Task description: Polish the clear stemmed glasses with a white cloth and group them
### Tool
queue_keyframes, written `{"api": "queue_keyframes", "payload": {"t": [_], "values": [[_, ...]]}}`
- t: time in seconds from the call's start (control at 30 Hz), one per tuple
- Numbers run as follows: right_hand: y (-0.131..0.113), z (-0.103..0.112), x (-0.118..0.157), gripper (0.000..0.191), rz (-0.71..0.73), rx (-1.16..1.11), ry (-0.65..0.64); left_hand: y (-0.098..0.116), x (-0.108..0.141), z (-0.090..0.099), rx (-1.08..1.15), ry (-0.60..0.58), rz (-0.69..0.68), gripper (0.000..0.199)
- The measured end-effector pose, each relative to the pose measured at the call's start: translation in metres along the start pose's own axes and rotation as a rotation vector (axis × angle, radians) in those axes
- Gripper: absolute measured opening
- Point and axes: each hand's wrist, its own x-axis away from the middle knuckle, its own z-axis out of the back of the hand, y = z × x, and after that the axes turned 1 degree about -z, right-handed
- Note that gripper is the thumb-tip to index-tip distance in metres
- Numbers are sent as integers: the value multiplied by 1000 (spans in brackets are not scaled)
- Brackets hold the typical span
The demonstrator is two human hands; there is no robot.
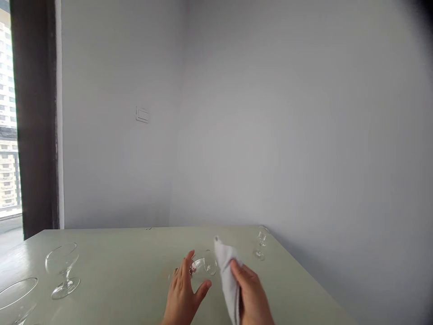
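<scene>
Left hand (182,291): palm down, reaching away from the body, fingers raised and thumb spread wide; whether it grips or only flanks the glass cannot be told. Stemmed glass (204,266): clear, at one o'clock from that hand, partly behind its fingers; bowl tipped on its side, mouth toward three o'clock. The turned mouth probably serves to leave the opening accessible; whether the bowl rests on the table (118,271) cannot be told. Right hand (252,289): at three o'clock from the left, closed around a cloth (228,266), white, bunched lengthwise, thumb pressed on top, loose tip toward eleven o'clock; the thumb likely keeps the folds together. Small glass (260,246): upright on its foot at twelve to one o'clock from the right hand, near the table's far edge. Footed glass (65,288): upright, just above nine o'clock from the left hand. Cut-off glass (18,295): at nine o'clock, only partly in view. All three stand well apart, a spacing that should prevent knocks.
</scene>
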Motion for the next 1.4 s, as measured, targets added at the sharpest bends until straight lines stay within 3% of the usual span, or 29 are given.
{"api": "queue_keyframes", "payload": {"t": [0.07,0.17,0.33,0.4,0.53,0.6,0.67,0.77,0.87,0.93,0.97,1.0,1.1,1.17,1.2,1.27,1.33,1.4], "values": [[23,-12,-6,38,88,172,-41,-6,1,-1,-112,103,-102,57],[49,-20,-11,45,68,350,-161,-14,1,1,-311,208,-254,53],[55,-12,-14,46,-103,274,-355,-13,-1,9,-504,193,-581,52],[54,-4,-17,45,-173,203,-350,-7,-4,12,-567,152,-651,52],[51,14,-20,44,-333,-60,-221,8,-10,23,-734,52,-757,52],[46,21,-18,44,-339,-61,-286,14,-13,31,-754,-57,-763,45],[39,24,-12,41,-295,92,-399,20,-19,43,-688,-241,-705,40],[38,27,-4,26,-187,369,-471,25,-33,68,-436,-604,-462,27],[54,27,-2,32,-142,482,-467,27,-45,91,-161,-1078,-201,14],[69,27,-3,39,-162,448,-429,28,-46,98,-105,-1222,-127,13],[75,27,-4,42,-184,382,-404,29,-44,98,-133,-1179,-130,15],[78,27,-6,45,-220,282,-379,30,-40,96,-207,-1059,-175,18],[77,24,-6,47,-356,-109,-381,32,-23,81,-542,-597,-497,39],[71,20,-4,44,-389,-242,-419,32,-16,73,-712,-435,-706,46],[69,19,-2,43,-376,-253,-420,31,-15,71,-735,-436,-745,46],[68,17,2,44,-309,-176,-377,29,-18,74,-676,-510,-681,42],[71,19,3,44,-230,-39,-352,25,-26,84,-440,-671,-478,41],[79,24,0,39,-200,90,-377,21,-35,95,-98,-928,-181,45]]}}
